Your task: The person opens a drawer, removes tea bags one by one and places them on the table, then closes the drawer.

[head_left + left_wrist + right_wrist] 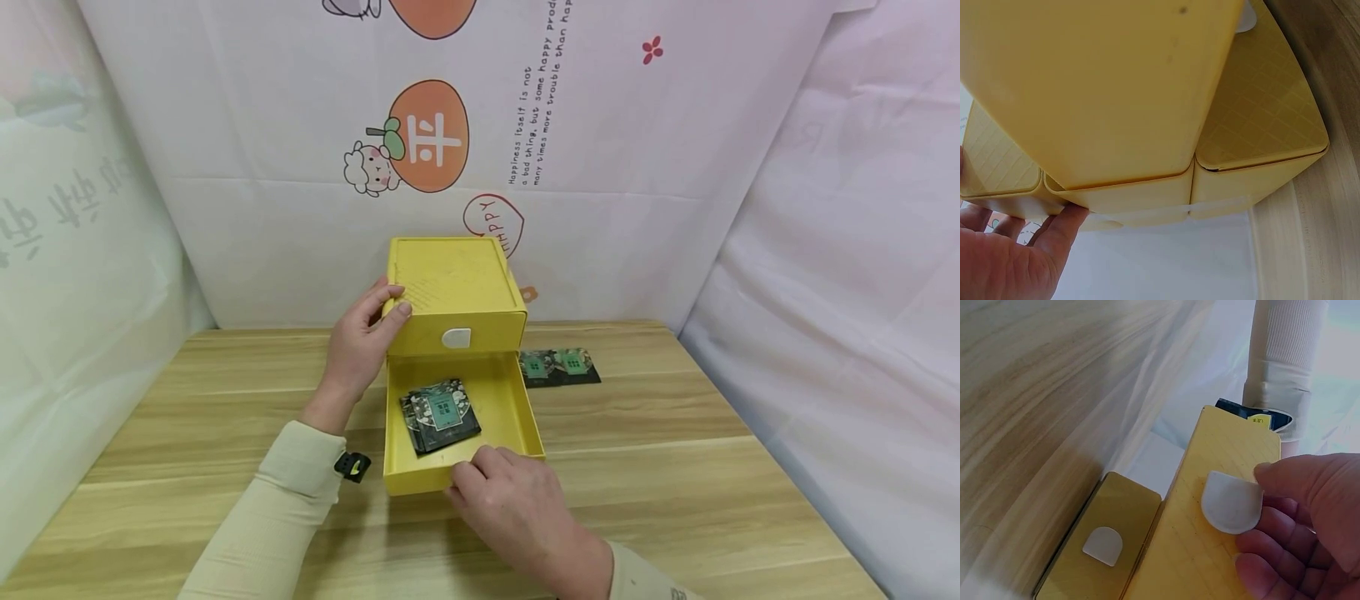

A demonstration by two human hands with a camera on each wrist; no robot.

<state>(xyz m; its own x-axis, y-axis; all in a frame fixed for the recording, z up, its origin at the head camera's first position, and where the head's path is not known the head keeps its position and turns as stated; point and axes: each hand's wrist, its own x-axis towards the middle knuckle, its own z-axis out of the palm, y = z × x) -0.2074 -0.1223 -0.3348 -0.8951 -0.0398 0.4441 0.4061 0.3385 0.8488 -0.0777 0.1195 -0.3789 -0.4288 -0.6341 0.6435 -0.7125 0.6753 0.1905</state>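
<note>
A yellow drawer box (457,271) stands on the table, with its white-tabbed top drawer front (420,335) closed. Below that, a drawer (517,417) is pulled far out. Several dark sachets with green labels (444,410) lie in a pile inside it, toward the left. My left hand (358,337) rests against the box's upper left corner, thumb and fingertips over its edge. At the pulled-out drawer's front, my right hand (517,500) pinches its white tab (1232,503) between thumb and curled fingers. A lower drawer (1105,534) stays closed beneath.
More dark sachets with green labels (562,367) lie on the table right of the box. The wooden table (675,467) meets a printed white cloth (600,250) behind the box. White cloths hang at both sides. A black wristband (352,467) is on the left wrist.
</note>
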